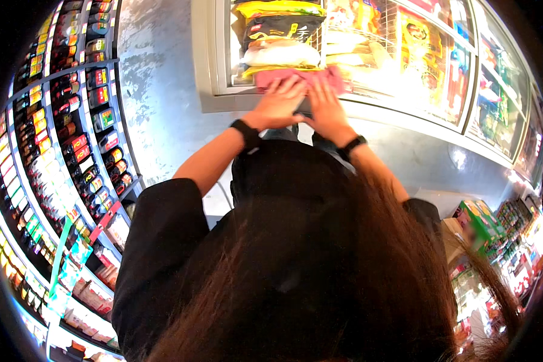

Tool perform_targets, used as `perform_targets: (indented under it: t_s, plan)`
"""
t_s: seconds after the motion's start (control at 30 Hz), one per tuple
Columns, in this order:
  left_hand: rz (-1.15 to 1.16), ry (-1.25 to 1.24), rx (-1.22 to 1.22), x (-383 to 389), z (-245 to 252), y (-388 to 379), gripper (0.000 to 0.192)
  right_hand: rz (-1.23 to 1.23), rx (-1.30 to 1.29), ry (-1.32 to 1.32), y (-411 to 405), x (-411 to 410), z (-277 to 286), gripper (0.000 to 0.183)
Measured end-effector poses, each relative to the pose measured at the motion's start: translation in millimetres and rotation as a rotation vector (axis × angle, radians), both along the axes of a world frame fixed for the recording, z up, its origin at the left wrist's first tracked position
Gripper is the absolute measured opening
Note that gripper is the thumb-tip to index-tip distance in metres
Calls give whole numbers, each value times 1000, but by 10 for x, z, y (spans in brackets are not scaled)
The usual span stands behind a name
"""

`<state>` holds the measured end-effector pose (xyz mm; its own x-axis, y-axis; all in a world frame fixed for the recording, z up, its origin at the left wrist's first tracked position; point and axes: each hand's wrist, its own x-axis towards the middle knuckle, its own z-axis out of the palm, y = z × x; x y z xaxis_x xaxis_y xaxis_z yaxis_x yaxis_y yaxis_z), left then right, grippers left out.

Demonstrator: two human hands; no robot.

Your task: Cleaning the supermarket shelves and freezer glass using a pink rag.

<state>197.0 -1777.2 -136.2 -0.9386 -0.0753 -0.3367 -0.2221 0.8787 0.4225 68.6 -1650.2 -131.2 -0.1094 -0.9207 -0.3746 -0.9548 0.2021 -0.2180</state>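
A folded pink cloth (339, 81) lies against the glass top of a chest freezer, along its near frame (249, 102). My left hand (280, 102) holds the cloth down with its fingers stretched forward. Beside it, my right hand (328, 108) presses on the same cloth, and the thumbs nearly meet. Both wrists wear dark bands. Under the glass, right past the cloth, are yellow and black packages (285, 29) and a pale bag (280, 54). The cloth's underside and part of its middle are hidden by my hands.
Shelves of bottles (79, 149) curve along the left, across a grey floor (158, 68). More glass-topped freezer sections with packaged food (421, 54) run to the right. A green box (482, 221) and stacked goods stand at the lower right. Long hair hangs in view.
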Motion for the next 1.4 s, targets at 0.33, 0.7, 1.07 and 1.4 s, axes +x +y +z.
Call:
perform_targets:
  t_s: [0.33, 0.7, 1.07, 1.4]
  plan:
    - [88, 241, -112, -155, -135, 295, 81, -26, 37, 39, 59, -154, 93, 90]
    - [341, 101, -243, 874, -12, -418, 76, 135, -184, -17, -1067, 742, -59, 98]
    - [335, 87, -204, 626, -99, -593, 77, 77, -270, -40, -1164, 462, -91, 86]
    - [301, 159, -323, 264, -170, -1053, 72, 85, -368, 148, -1666, 139, -246, 87]
